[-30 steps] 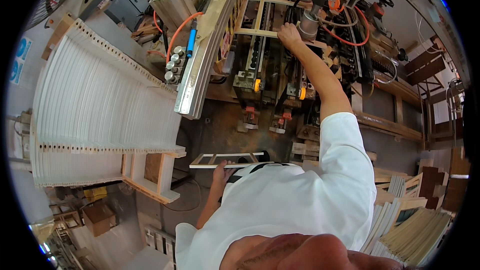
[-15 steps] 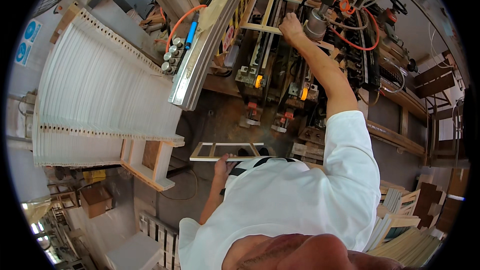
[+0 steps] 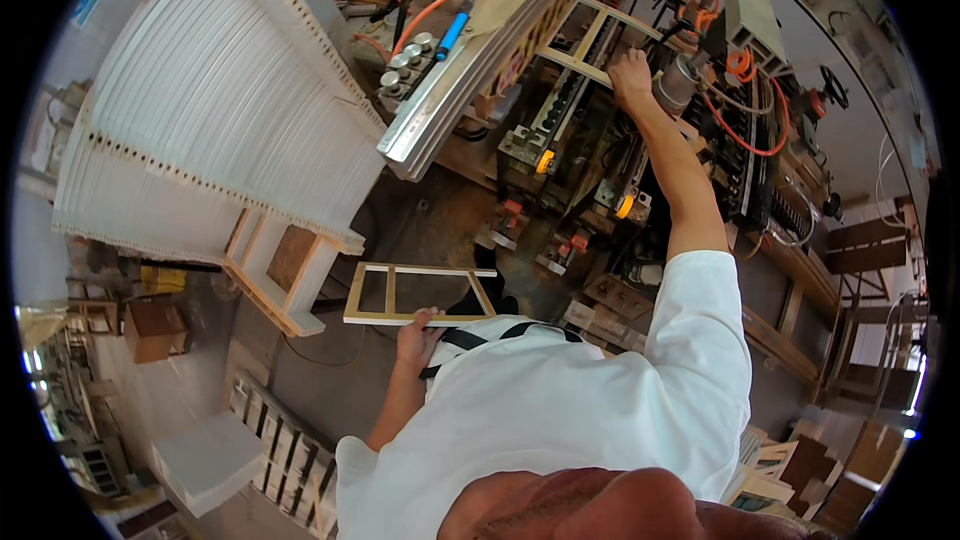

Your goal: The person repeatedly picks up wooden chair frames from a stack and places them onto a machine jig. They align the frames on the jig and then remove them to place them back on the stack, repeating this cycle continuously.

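Low by my waist, my left hand (image 3: 419, 338) grips the near rail of a small rectangular frame (image 3: 391, 290) with white edges and wooden crossbars. Its fingers are closed over the rail. My right arm stretches forward to the machine (image 3: 560, 130), where a pale wooden frame (image 3: 578, 62) lies across dark rails. My right hand (image 3: 630, 78) is closed at that frame's right end, beside a grey metal cylinder (image 3: 677, 85); the fingertips are partly hidden.
On the left stands a tall row of white-edged frames (image 3: 220, 90). A metal beam (image 3: 470, 70) with a blue marker (image 3: 453, 32) on it juts toward me. Orange hoses (image 3: 778, 130) loop at right. A pallet (image 3: 285, 450) and a white block (image 3: 208, 460) sit at lower left.
The view has turned, shifting the machine rightward in it. The frame in my left hand has tilted, showing more of its opening. My right hand stays at the frame on the machine.
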Motion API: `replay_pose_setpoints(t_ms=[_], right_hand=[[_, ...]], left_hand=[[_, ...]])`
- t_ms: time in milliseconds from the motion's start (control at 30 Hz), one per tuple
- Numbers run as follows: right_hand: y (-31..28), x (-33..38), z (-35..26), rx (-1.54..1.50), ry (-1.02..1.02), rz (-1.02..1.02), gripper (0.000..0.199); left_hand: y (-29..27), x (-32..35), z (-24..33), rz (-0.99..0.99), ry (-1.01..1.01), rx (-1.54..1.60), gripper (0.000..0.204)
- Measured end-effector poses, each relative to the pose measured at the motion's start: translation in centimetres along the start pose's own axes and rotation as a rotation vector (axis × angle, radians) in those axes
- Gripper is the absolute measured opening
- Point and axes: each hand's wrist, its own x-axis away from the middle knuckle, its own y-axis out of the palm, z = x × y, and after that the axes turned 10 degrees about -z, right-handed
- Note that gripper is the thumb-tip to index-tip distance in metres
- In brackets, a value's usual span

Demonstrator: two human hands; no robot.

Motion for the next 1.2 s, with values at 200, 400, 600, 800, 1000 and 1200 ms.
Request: replay_pose_setpoints(t_ms=[200,400,600,800,1000,1200], right_hand=[[0.2,-1.0,-0.1,-0.029,0.002,0.008,0.013],[3.0,-3.1,0.9,-0.037,0.002,0.086,0.013],[-0.3,-1.5,-0.7,0.084,0.007,-0.107,0.022],[-4.7,0.7,-1.4,-0.105,0.161,-0.129,0.056],[-7.6,3.4,-4.2,-0.434,-0.036,0.518,0.039],[-11.6,14.7,-15.6,-0.858,-0.221,0.506,0.023]], left_hand=[[0.0,3.6,0.2,0.060,0.065,0.028,0.011],[-2.3,6.9,0.1,-0.046,0.175,0.023,0.012],[-5.0,11.2,0.6,0.022,0.268,0.044,0.016],[-8.6,16.4,8.0,-0.160,0.381,-0.078,0.022],[-17.1,17.8,21.6,-0.229,0.363,-0.244,0.030],[-26.1,10.9,35.9,-0.334,0.308,-0.342,0.031]])
